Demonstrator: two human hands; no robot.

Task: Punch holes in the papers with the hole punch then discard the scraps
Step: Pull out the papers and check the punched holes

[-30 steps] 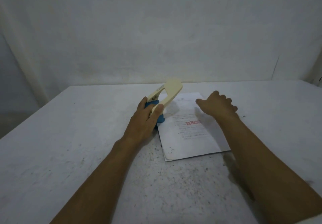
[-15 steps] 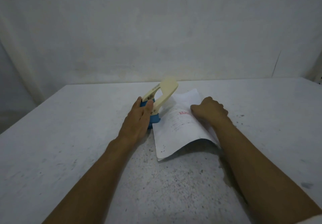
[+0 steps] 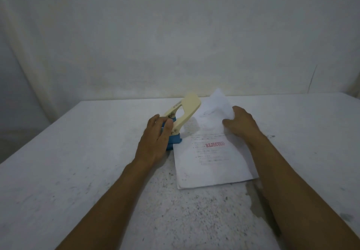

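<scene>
A hole punch (image 3: 182, 116) with a cream lever raised and a blue base stands in the middle of the table. My left hand (image 3: 156, 138) grips its blue base from the left. Right of it lies a white sheet of paper (image 3: 210, 164) stamped "REJECTED" in red, its left edge against the punch base. My right hand (image 3: 238, 124) holds the sheet's far end, which curls up off the table. The near end lies flat.
The white table (image 3: 78, 171) is speckled with dark marks, densest near the front. A dark smear sits right of my right forearm. A pale wall stands just behind the table's far edge.
My right hand went from hovering open over the paper to grasping it. The near end, lifted half a second ago, now lies flat and the far end is raised. My left hand stays on the punch.
</scene>
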